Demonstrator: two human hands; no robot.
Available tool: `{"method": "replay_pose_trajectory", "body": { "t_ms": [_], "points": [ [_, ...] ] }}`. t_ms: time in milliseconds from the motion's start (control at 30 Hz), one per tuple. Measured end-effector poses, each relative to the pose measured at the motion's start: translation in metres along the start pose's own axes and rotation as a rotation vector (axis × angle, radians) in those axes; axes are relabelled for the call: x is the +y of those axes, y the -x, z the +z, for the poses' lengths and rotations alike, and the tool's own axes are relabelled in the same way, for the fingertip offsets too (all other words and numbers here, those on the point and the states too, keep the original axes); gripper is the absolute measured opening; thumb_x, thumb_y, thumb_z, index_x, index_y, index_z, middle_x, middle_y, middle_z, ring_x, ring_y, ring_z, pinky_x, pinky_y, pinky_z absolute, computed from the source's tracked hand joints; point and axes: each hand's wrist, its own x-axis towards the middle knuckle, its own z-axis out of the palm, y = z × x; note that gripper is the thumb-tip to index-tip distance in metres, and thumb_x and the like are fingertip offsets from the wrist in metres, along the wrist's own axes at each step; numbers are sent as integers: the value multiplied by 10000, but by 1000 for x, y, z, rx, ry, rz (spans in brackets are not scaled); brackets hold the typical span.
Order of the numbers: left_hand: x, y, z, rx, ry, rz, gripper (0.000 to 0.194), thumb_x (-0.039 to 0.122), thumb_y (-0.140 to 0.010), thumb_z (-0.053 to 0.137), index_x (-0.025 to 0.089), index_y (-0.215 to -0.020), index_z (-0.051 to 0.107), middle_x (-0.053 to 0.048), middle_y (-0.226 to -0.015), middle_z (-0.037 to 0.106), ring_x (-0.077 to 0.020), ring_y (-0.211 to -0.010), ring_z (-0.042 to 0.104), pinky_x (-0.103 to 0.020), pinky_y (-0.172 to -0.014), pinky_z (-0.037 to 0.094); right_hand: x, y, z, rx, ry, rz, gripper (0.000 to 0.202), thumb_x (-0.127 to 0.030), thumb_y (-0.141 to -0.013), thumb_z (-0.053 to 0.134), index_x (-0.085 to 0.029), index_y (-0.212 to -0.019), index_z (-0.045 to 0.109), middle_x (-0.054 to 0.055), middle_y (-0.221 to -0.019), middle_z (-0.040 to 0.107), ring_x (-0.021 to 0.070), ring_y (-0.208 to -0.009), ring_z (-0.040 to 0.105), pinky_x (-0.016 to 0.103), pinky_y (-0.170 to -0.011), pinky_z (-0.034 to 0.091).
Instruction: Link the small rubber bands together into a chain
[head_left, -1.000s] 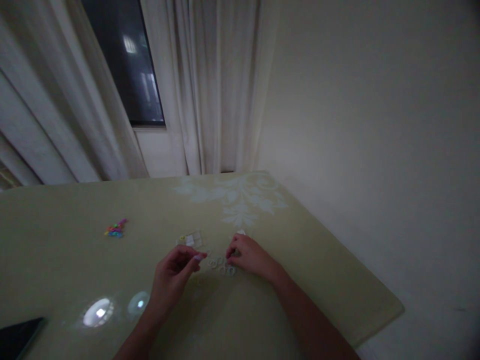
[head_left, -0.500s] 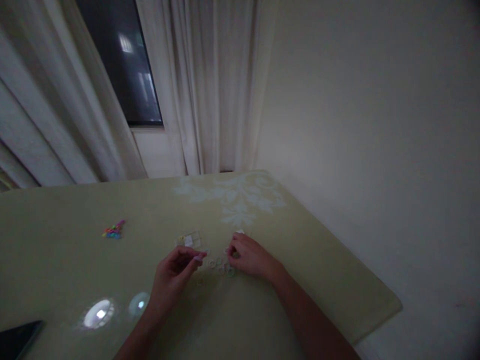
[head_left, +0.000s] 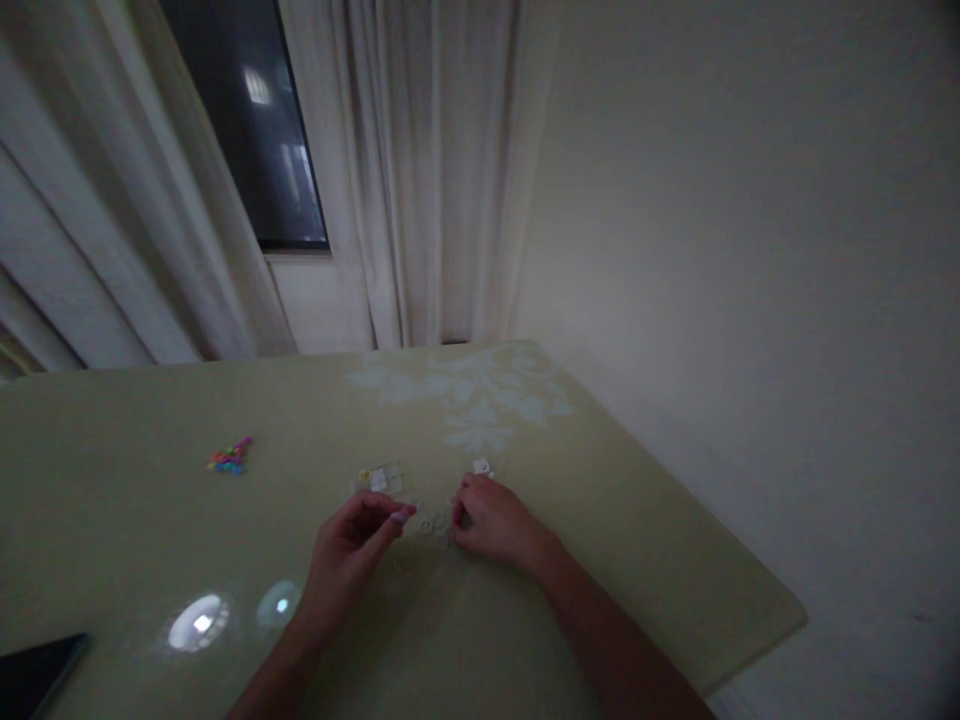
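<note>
Several small pale rings (head_left: 425,525) lie on the table between my hands. My left hand (head_left: 356,545) is pinched closed just left of them, thumb against forefinger; whatever it holds is too small to make out. On the other side, my right hand (head_left: 491,515) reaches down with fingertips together at the edge of the rings, and its fingers hide what is between them. A clear divided box (head_left: 386,478) with a white piece and something yellow inside stands behind my left hand. Just beyond my right hand lies a small white piece (head_left: 481,466).
A little heap of bright coloured pieces (head_left: 230,457) sits to the left on the table (head_left: 300,410). A dark flat device (head_left: 41,675) lies at the near left corner. Curtains (head_left: 420,180) and a wall (head_left: 735,250) border the table.
My right hand has shifted slightly down and left, toward the rings, uncovering more of the white piece behind it. My left hand keeps its pinch almost in place.
</note>
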Motion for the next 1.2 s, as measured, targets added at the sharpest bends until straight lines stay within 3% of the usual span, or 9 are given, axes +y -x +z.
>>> {"method": "replay_pose_trajectory", "body": {
  "t_ms": [367, 533, 767, 933, 1067, 1200],
  "points": [
    [2, -1, -1, -11, -19, 4, 244, 422, -820, 794, 197, -838, 701, -97, -901, 819, -220, -838, 780, -258, -692, 604, -7, -2, -1, -45, -13, 10, 49, -198, -827, 685, -164, -827, 721, 67, -913, 660, 188, -863, 601, 274, -731, 430],
    [-4, -1, -1, -25, -25, 19, 238, 414, -837, 783, 189, -838, 704, -96, -901, 816, -213, -825, 777, -260, -705, 605, -8, -1, 5, -60, 112, -8, 75, -212, -830, 664, -160, -806, 711, 70, -890, 654, 193, -848, 598, 278, -724, 433],
    [-5, 0, -4, -1, -115, 48, 181, 386, -821, 791, 208, -837, 762, -65, -921, 810, -207, -846, 764, -273, -767, 602, -7, -7, 11, 94, 245, -26, 132, -226, -889, 611, -127, -941, 680, 123, -1000, 633, 230, -913, 588, 330, -782, 463],
    [-4, 0, -5, -39, -196, 31, 157, 370, -804, 783, 224, -852, 813, -57, -875, 819, -218, -807, 761, -287, -750, 597, -10, -10, 1, 238, -146, 14, 19, -150, -878, 629, -162, -886, 617, 45, -964, 587, 156, -835, 560, 274, -758, 443],
    [-4, 1, -3, -69, -189, 27, 156, 359, -836, 746, 225, -882, 814, -58, -894, 820, -221, -832, 763, -291, -770, 589, -17, -8, 2, 198, -539, -44, 57, -148, -886, 630, -171, -844, 600, -14, -850, 533, 114, -725, 497, 233, -666, 399],
    [-1, 0, 1, -101, -125, 47, 148, 337, -833, 738, 216, -878, 810, -60, -876, 814, -218, -818, 760, -292, -772, 594, -22, -8, 8, 146, -725, -60, 70, -213, -897, 643, -171, -851, 610, -20, -838, 518, 114, -709, 481, 234, -640, 383]
  ]
}}
